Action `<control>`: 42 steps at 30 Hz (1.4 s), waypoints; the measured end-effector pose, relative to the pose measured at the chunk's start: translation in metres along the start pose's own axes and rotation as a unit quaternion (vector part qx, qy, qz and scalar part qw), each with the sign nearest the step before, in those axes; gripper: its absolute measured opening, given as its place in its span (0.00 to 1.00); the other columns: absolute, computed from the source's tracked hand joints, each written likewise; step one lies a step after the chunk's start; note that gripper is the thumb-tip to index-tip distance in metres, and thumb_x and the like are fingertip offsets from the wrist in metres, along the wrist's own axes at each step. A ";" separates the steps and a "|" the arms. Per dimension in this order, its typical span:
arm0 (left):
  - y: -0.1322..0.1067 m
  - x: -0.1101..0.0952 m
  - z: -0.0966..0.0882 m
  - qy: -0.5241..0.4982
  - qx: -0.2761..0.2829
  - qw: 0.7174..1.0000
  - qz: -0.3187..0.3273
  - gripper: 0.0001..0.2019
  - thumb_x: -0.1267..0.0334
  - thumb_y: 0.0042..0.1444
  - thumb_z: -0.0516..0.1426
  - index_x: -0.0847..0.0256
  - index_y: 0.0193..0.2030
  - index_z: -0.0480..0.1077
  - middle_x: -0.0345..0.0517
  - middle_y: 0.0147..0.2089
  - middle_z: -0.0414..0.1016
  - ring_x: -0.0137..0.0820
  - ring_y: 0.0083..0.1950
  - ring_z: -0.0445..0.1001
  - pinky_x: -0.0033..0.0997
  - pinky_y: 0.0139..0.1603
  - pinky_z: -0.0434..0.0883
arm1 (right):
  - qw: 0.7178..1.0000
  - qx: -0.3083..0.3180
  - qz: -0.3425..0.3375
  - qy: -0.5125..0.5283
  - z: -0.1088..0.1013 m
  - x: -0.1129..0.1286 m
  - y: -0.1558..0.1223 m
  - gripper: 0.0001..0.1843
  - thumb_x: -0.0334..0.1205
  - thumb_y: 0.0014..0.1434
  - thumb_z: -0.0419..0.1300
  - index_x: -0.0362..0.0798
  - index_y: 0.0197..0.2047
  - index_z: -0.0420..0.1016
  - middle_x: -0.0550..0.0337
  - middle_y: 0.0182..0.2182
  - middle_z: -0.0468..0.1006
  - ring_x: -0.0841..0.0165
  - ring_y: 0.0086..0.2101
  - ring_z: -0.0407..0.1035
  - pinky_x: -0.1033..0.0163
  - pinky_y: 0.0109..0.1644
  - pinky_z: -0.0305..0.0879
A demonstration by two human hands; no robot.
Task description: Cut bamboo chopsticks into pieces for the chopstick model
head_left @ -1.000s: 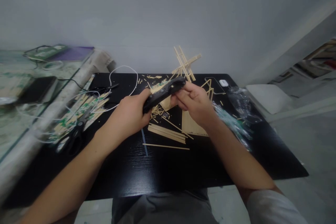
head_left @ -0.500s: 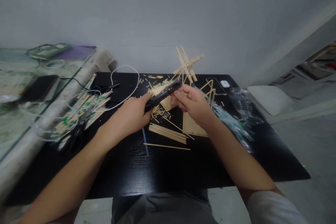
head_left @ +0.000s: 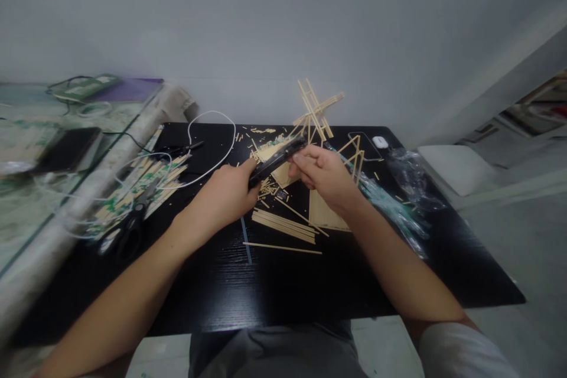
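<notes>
Held across the middle of the table is a long, dark black object (head_left: 277,160) of a kind I cannot make out. My left hand (head_left: 233,189) is closed round its near end. At its far end the fingers of my right hand (head_left: 321,171) are pinched together; whether they also hold something small is hidden. Below the hands lie a row of thin wooden sticks (head_left: 283,225) and a single stick (head_left: 282,247). Cut stick pieces (head_left: 267,188) are scattered under the black object. A flat panel of sticks (head_left: 325,212) lies below my right hand.
A windmill-like stick structure (head_left: 315,107) stands at the back, with a triangular stick frame (head_left: 355,156) to its right. Scissors (head_left: 130,227) and bundled sticks (head_left: 150,180) lie left, near a white cable (head_left: 234,136). Clear plastic bags (head_left: 410,180) and a white case (head_left: 380,142) are right.
The view shifts very slightly. My left hand and the near end of the black object have moved a little to the right; my right hand keeps its pinch.
</notes>
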State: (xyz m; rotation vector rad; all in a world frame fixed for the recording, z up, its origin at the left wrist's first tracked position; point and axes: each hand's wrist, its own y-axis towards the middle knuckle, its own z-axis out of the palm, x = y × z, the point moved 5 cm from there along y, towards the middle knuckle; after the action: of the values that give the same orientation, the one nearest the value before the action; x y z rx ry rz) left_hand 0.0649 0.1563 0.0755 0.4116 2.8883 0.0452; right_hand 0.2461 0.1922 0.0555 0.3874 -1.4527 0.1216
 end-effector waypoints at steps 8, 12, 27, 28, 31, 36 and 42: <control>0.006 0.016 -0.002 -0.046 0.055 0.997 -0.032 0.17 0.51 0.68 0.50 0.59 0.47 0.76 0.55 0.41 0.84 0.45 0.41 0.82 0.39 0.41 0.73 | 1.000 0.002 -0.008 -0.008 0.004 0.011 -0.005 0.14 0.48 0.65 0.69 0.47 0.37 0.75 0.60 0.31 0.82 0.78 0.21 0.57 0.67 0.22 0.51; 0.008 0.035 0.001 0.038 0.112 0.990 -0.080 0.22 0.47 0.67 0.48 0.62 0.51 0.74 0.62 0.46 0.84 0.50 0.44 0.83 0.42 0.42 0.73 | 1.000 0.006 -0.021 0.003 0.004 0.014 -0.007 0.10 0.45 0.65 0.69 0.48 0.40 0.76 0.60 0.31 0.82 0.78 0.22 0.60 0.67 0.23 0.54; -0.001 0.017 -0.027 0.000 -0.029 0.999 -0.027 0.16 0.51 0.67 0.52 0.58 0.51 0.71 0.52 0.43 0.82 0.44 0.41 0.80 0.38 0.41 0.71 | 0.999 -0.025 -0.029 -0.006 0.003 0.017 -0.008 0.08 0.43 0.65 0.68 0.49 0.43 0.77 0.60 0.32 0.83 0.77 0.21 0.60 0.65 0.23 0.54; -0.002 0.012 -0.028 0.003 -0.042 0.999 -0.012 0.15 0.53 0.66 0.53 0.59 0.52 0.70 0.53 0.45 0.82 0.44 0.43 0.80 0.38 0.42 0.71 | 0.999 -0.029 -0.030 -0.004 0.003 0.018 -0.009 0.08 0.43 0.64 0.68 0.49 0.42 0.76 0.60 0.31 0.83 0.78 0.20 0.60 0.65 0.22 0.53; -0.006 0.001 -0.024 0.043 -0.069 0.997 -0.002 0.16 0.59 0.62 0.56 0.61 0.55 0.67 0.57 0.50 0.79 0.49 0.49 0.79 0.42 0.45 0.72 | 0.999 -0.038 -0.030 -0.011 0.004 0.020 -0.010 0.09 0.44 0.65 0.67 0.48 0.38 0.76 0.59 0.32 0.83 0.79 0.20 0.59 0.65 0.22 0.52; -0.006 -0.004 -0.018 0.083 -0.092 0.992 -0.015 0.15 0.62 0.61 0.56 0.63 0.54 0.66 0.60 0.50 0.78 0.53 0.51 0.79 0.45 0.46 0.73 | 0.998 -0.051 -0.028 -0.030 0.004 0.021 -0.012 0.09 0.44 0.65 0.67 0.48 0.36 0.75 0.59 0.32 0.83 0.79 0.20 0.60 0.65 0.21 0.52; -0.005 -0.003 -0.016 0.101 -0.057 0.992 -0.043 0.11 0.61 0.62 0.55 0.59 0.50 0.65 0.57 0.46 0.80 0.50 0.46 0.82 0.40 0.38 0.71 | 0.998 -0.043 -0.041 -0.020 0.004 0.021 -0.011 0.10 0.44 0.65 0.67 0.47 0.36 0.75 0.59 0.32 0.83 0.78 0.20 0.60 0.65 0.21 0.52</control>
State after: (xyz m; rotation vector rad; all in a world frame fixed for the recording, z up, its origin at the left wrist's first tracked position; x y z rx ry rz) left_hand 0.0631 0.1507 0.0918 0.2763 3.0784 0.2513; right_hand 0.2484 0.1778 0.0748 0.3799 -1.4736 -0.0138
